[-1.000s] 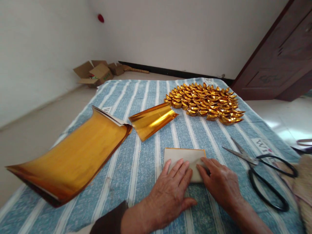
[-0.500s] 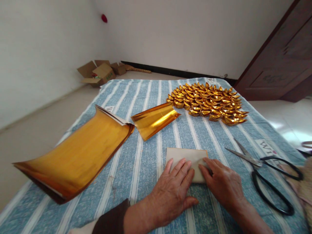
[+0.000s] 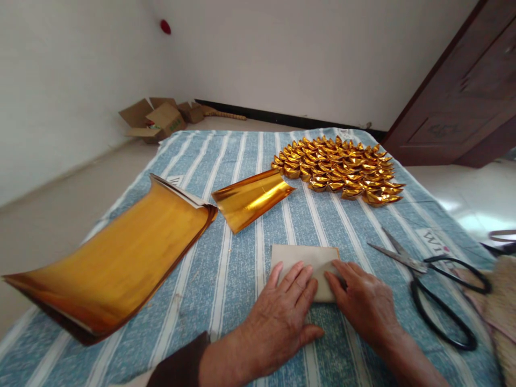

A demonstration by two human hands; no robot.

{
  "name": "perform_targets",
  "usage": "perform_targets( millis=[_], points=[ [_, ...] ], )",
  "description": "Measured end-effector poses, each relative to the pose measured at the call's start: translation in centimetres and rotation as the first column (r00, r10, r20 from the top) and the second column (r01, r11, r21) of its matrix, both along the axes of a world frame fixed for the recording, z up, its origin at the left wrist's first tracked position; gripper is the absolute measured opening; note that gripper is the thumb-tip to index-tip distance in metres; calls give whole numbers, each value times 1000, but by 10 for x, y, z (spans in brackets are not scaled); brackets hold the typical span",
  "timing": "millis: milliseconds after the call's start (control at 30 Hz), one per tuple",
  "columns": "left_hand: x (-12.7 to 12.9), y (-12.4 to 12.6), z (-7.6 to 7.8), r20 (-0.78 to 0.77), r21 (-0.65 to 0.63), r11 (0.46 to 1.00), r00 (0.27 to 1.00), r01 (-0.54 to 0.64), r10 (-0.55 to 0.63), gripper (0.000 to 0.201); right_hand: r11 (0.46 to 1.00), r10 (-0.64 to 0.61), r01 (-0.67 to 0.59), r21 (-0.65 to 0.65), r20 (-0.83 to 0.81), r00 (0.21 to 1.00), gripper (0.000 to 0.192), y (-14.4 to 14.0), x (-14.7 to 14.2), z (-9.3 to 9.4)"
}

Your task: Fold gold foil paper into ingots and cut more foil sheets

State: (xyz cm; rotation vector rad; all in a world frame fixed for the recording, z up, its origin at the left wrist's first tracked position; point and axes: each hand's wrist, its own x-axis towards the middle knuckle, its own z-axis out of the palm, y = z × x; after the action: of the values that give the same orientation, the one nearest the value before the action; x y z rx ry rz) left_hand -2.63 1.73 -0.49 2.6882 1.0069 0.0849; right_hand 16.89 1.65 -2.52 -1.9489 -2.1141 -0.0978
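Head view: folded paper (image 3: 307,262) flat on the striped cloth (image 3: 242,150), near edge, just ahead of the wrists; long axis left to right, straight far edge toward the gold ingot pile (image 3: 341,169). Pale, matte side up, thin gold line along its right rim. Left hand (image 3: 282,314) spread flat, pressing the near left part. Right hand (image 3: 365,301) flat too, fingertips on the right end. Scissors (image 3: 433,282) close by on the right; curled gold sheets (image 3: 121,258) well off left.

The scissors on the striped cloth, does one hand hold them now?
No, the scissors lie untouched on the cloth, while both hands press a folded paper.
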Motion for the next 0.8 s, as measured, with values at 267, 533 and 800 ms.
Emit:
perform_targets(
  millis=[267,533,800],
  points=[
    [0,1,-1,3,-16,1000,1000,-14,14,62,1000,3,-3,-9,-15,1000,29,1,-1,3],
    [-1,0,-4,-34,26,1000,999,6,-5,66,1000,13,-13,23,-8,1000,30,2,-1,3],
    [0,2,-2,-40,4,1000,999,4,-4,64,1000,13,-13,5,4,1000,28,2,-1,4]
  ],
)
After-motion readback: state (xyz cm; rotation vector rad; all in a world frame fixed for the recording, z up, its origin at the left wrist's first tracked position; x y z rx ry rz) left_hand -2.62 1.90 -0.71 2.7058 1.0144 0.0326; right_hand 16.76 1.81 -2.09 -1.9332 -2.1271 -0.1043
